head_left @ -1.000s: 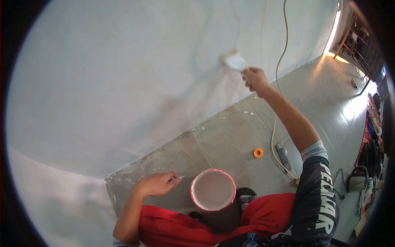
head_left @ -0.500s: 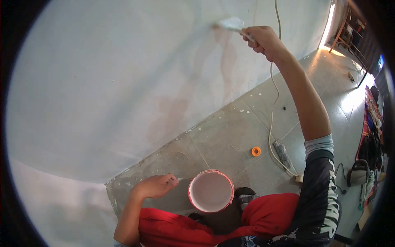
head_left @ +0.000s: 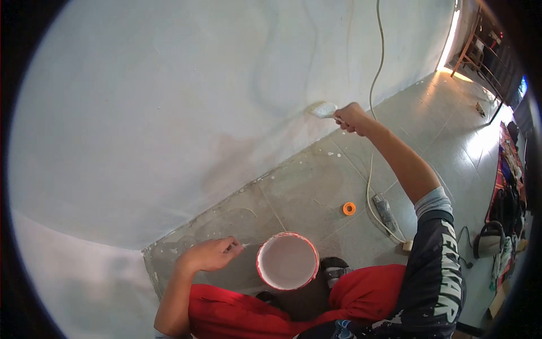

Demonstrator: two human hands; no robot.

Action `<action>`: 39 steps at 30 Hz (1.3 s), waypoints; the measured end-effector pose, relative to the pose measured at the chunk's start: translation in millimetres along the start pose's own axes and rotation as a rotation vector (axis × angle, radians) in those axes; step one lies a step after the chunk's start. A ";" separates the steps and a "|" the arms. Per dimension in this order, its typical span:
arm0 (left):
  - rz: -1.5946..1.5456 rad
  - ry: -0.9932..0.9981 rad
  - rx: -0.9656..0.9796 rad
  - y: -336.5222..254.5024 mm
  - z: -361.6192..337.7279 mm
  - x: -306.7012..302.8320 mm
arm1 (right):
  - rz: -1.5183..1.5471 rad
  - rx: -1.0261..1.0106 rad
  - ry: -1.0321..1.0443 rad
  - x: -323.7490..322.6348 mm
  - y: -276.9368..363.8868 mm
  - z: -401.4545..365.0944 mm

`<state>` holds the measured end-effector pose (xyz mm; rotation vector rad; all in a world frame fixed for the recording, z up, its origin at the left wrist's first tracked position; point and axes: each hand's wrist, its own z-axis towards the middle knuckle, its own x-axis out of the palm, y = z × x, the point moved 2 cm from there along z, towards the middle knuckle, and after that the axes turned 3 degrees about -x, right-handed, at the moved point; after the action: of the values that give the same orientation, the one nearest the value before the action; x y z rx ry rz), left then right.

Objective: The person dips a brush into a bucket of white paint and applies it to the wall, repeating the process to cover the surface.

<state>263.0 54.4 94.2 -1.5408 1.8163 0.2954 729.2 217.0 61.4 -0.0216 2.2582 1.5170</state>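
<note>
A white-bristled paintbrush (head_left: 324,109) is gripped by its handle in my right hand (head_left: 353,119). Its bristles touch the pale wall (head_left: 141,101) low down, a little above the floor line. My left hand (head_left: 212,255) hangs over my knee, left of the paint bucket (head_left: 316,265), its fingers bent together. A small pale bit shows at those fingertips, too small to name. The bucket has a red-smeared rim and holds pale, greyish-pink paint (head_left: 288,262). Damp-looking darker patches mark the wall left of the brush.
A cable (head_left: 372,96) runs down past the wall to a grey power strip (head_left: 386,213) on the tiled floor (head_left: 299,186). An orange tape roll (head_left: 349,209) lies nearby. At right are a kettle (head_left: 489,240) and a heap of cloth (head_left: 508,181).
My right hand has brought the paintbrush down the wall, closer to the floor. Reddish patches by the brush's earlier place now look paler. My left hand and the bucket stay about where they were.
</note>
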 end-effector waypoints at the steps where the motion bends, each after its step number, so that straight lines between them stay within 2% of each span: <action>1: -0.007 -0.013 0.001 -1.4 -2.1 -0.5 | -0.093 -0.024 0.020 -3.5 17.3 -9.6; 2: -0.011 -0.018 0.000 -1.1 -3.0 -1.2 | -0.063 -0.109 0.018 -8.6 37.8 -12.2; 3: -0.027 -0.002 -0.005 -0.8 -3.2 -1.0 | -0.139 -0.496 0.114 -20.2 39.4 34.6; 4: -0.041 0.019 -0.011 -0.3 -3.0 -0.2 | 0.016 -0.336 0.000 -21.8 75.2 10.8; 5: -0.040 0.023 -0.012 0.8 -2.7 -0.2 | -0.048 -0.249 -0.057 -25.2 115.9 -36.1; 7: -0.059 0.021 0.012 1.9 -1.9 0.0 | 0.161 -0.481 -0.057 -31.7 135.2 -43.0; 9: -0.066 0.055 -0.026 -3.0 0.1 -1.4 | 0.303 -0.605 -0.039 -39.3 141.0 -55.6; 10: -0.072 0.085 -0.067 -4.5 1.0 -2.8 | 0.301 -0.603 -0.043 -37.2 137.6 -56.5; 13: -0.050 0.037 -0.021 -0.9 3.4 -1.6 | 0.531 -0.612 -0.075 -15.8 105.6 -35.1; 15: -0.034 0.032 -0.012 1.3 3.5 -0.3 | 0.556 -0.481 0.030 6.7 67.3 -4.7; 18: -0.006 0.018 0.005 5.5 0.9 1.6 | 0.564 -0.448 0.048 25.7 19.5 10.6; 20: 0.003 0.007 0.020 4.7 0.5 3.4 | 0.514 -0.275 0.093 29.3 -6.4 13.3; 21: 0.007 0.010 0.004 4.0 0.4 2.5 | 0.511 -0.276 0.090 24.6 -11.1 14.8; 23: 0.012 0.010 -0.013 2.0 -0.5 1.2 | 0.381 -0.049 0.162 15.8 -23.4 18.3; 24: 0.008 0.006 -0.012 0.1 -1.3 0.6 | 0.382 -0.052 0.162 6.7 -21.9 21.4; 26: 0.001 -0.004 -0.015 -1.6 -4.3 -0.3 | 0.167 0.009 0.264 -9.0 -8.6 28.8; 28: -0.016 -0.009 0.016 -3.3 -6.5 -0.4 | -0.192 0.018 0.185 -21.1 59.3 -17.2; 29: -0.017 -0.013 0.013 -2.6 -7.0 0.7 | -0.229 -0.143 0.237 -35.6 57.7 29.1; 30: -0.012 -0.012 0.005 -1.8 -7.1 1.2 | -0.011 -0.162 0.181 -33.9 84.5 31.4; 31: -0.006 -0.008 -0.004 -1.3 -7.3 1.5 | 0.026 -0.235 0.121 -38.1 114.6 7.9; 32: -0.002 -0.003 -0.009 -2.4 -8.6 0.3 | -0.003 -0.213 0.016 -38.2 141.7 -16.7; 34: -0.058 0.034 -0.080 -5.6 -9.6 -1.9 | 0.004 -0.364 0.006 -46.4 164.5 -36.1; 36: -0.053 0.040 -0.074 -5.7 -7.3 -2.2 | -0.053 -0.410 -0.003 -46.6 168.2 -51.7; 38: -0.053 0.051 -0.062 -4.7 -3.6 -0.3 | 0.336 -0.561 -0.099 -41.7 162.0 -69.7; 39: -0.042 0.045 -0.060 -2.5 -0.7 -0.1 | 0.332 -0.559 -0.100 -39.5 154.2 -68.0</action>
<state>265.1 53.4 95.5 -1.6375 1.8220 0.3002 705.7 210.6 232.8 0.2715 1.7549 2.2254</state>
